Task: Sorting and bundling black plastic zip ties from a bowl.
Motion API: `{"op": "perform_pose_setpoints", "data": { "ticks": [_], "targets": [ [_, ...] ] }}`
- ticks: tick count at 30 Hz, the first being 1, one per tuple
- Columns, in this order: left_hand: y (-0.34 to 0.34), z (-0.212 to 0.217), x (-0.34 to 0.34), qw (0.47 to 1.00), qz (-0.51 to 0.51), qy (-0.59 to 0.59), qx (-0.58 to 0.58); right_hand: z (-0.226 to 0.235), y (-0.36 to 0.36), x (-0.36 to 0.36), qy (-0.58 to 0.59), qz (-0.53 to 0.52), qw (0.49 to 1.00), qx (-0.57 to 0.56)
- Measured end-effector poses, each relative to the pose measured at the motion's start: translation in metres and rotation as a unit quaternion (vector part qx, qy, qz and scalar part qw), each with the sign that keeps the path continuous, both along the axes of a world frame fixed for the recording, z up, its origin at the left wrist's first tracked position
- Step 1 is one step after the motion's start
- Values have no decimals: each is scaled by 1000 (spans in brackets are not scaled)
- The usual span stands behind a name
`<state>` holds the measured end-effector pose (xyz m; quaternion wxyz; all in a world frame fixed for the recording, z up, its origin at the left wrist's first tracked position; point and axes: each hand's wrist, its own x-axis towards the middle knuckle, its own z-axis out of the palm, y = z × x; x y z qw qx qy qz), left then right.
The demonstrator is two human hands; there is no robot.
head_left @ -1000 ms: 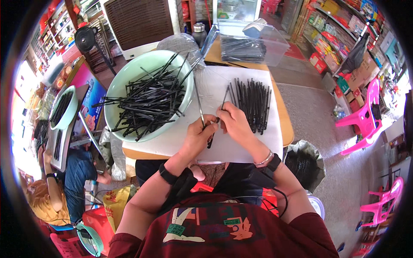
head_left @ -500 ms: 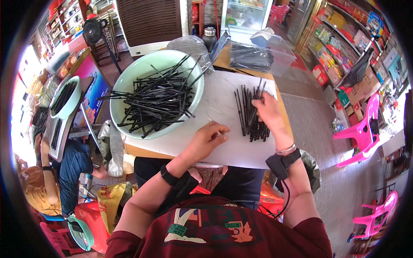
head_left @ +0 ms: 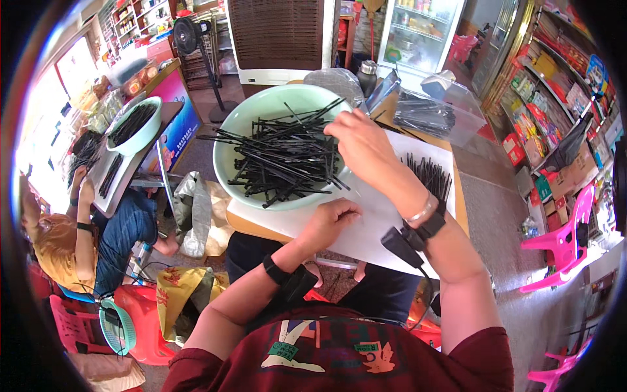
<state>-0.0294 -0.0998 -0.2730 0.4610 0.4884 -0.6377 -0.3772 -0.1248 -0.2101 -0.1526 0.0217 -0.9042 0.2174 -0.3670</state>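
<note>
1. Just left of the curled fingers of the right hand (head_left: 362, 147), black sticks (head_left: 284, 157) lie heaped in the green bowl (head_left: 225, 153), mostly crosswise.
2. Whether those fingers clamp one, I cannot tell.
3. Left hand (head_left: 326, 225): farther from the heap, fingers curled, grip unclear.

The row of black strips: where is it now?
In the head view, the row of black strips lies on the right of the white sheet, right of the green bowl, partly behind the right forearm.

maroon tee (head_left: 225, 367); multicol. print (head_left: 297, 356); blk wrist straps (head_left: 275, 268); silv. bracelet (head_left: 424, 212)
</note>
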Motion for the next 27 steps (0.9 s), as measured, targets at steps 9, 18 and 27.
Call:
{"op": "perform_pose_setpoints", "data": {
  "ticks": [9, 18, 27],
  "targets": [
    [0, -1, 1, 999, -17, 38, 8, 20, -23, -20, 171, -48, 967, -183],
    [-2, 3, 3, 988, -44, 130, 75, 47, 20, -96, 176, -142, 954, -195],
    [-5, 44, -12, 915, -198, 350, 34, 5, 50, -70, 27, -67, 997, 20]
  ]
}}
